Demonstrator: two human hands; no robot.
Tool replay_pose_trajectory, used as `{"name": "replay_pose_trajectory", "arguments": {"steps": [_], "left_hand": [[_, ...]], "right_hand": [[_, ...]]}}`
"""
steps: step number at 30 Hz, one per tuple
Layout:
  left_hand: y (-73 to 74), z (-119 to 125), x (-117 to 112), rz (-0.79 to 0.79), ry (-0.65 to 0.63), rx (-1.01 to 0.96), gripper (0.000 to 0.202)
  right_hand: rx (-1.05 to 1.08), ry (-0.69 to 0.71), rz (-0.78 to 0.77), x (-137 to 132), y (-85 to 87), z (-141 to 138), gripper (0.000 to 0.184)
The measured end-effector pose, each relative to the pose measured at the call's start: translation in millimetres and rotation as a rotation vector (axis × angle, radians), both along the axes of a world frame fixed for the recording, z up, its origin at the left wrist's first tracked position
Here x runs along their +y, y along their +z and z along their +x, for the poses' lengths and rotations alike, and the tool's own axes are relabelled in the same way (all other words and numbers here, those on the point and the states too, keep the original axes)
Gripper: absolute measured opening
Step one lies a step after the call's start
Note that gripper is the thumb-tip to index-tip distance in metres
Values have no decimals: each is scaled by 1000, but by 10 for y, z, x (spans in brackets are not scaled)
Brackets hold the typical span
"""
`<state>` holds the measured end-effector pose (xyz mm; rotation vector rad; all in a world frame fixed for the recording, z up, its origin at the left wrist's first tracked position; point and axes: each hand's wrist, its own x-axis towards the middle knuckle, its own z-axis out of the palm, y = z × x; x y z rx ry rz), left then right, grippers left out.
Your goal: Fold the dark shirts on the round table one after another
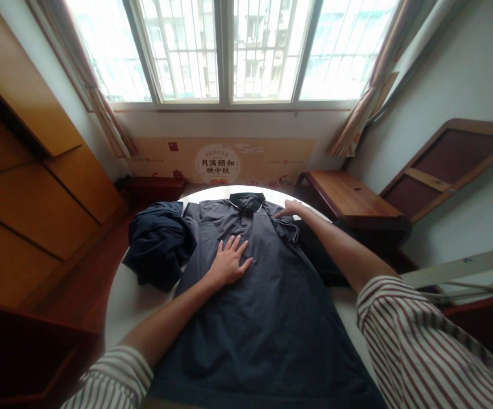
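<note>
A dark grey polo shirt (267, 307) lies spread out, front up, with its black collar (247, 201) at the far end and its hem near me. My left hand (231, 261) rests flat on the chest below the buttons, fingers spread. At the shirt's right shoulder, beside the white-edged sleeve (288, 228), is my right hand (289, 209), its thumb and fingers apart; part of its fingers is hard to make out. That sleeve looks folded inward. A crumpled dark navy garment (158, 241) sits left of the shirt, against its other sleeve.
Everything lies on a round white table (120, 318). Dark cloth (320, 250) lies right of the shirt. Beyond the table stand a wooden bench (348, 193) and a printed cardboard panel (267, 156) under the window. Wooden cabinets (24, 216) line the left side.
</note>
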<state>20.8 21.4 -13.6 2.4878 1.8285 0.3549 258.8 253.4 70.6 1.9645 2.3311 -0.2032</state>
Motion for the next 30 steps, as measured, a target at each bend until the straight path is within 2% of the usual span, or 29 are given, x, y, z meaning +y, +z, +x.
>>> {"name": "replay_pose_trajectory", "arguments": {"steps": [3,9,11,14,17,20,23,27,30], "left_hand": [[0,-1,5,-4,4,1,66],[-19,-2,11,1,5,8,66],[-22,-3,11,0,7,9,65],[-23,-4,9,-5,8,14,64],[-20,-3,7,0,14,20,64],[-19,-2,8,9,17,25,64],[-18,-1,10,6,14,29,63],[-12,0,5,14,18,29,62],[-11,-3,5,14,16,29,62]], "right_hand": [[-29,10,6,-201,75,-29,71],[-40,145,8,-824,65,-26,38],[-29,158,51,-973,97,72,42],[4,102,161,-1079,216,329,53],[75,-31,293,-1113,313,599,44],[109,-56,245,-1147,298,713,33],[90,-12,185,-1194,204,608,31],[38,50,184,-1241,65,278,40],[15,56,158,-1228,-3,68,35]]}}
